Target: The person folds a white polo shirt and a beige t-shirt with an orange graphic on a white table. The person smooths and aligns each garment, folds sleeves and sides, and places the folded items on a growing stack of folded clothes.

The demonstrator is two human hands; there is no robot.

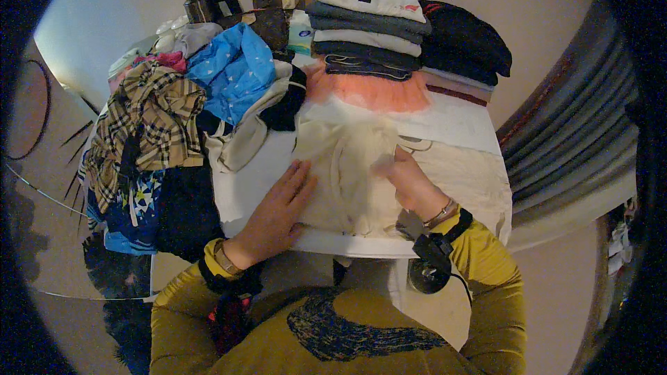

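Note:
A cream cloth garment (344, 182) lies on the white table (245, 198) right before me, its middle creased. My left hand (279, 213) rests flat at the garment's left edge, fingers slightly apart and pointing away from me. At the upper right of the same cloth is my right hand (411, 179), its fingers closed on the edge; the fingertips are blurred. Beneath and to the right lies another cream garment (464, 177) with a dark curved line on it.
Folded clothes (370, 36) stand stacked on a coral tulle garment (385, 95) at the back. Dark folded clothes (464, 41) lie to their right. On the left are heaped a checked garment (151, 120), a blue patterned garment (232, 73) and black cloth (187, 208). A grey curtain (573, 114) hangs at right.

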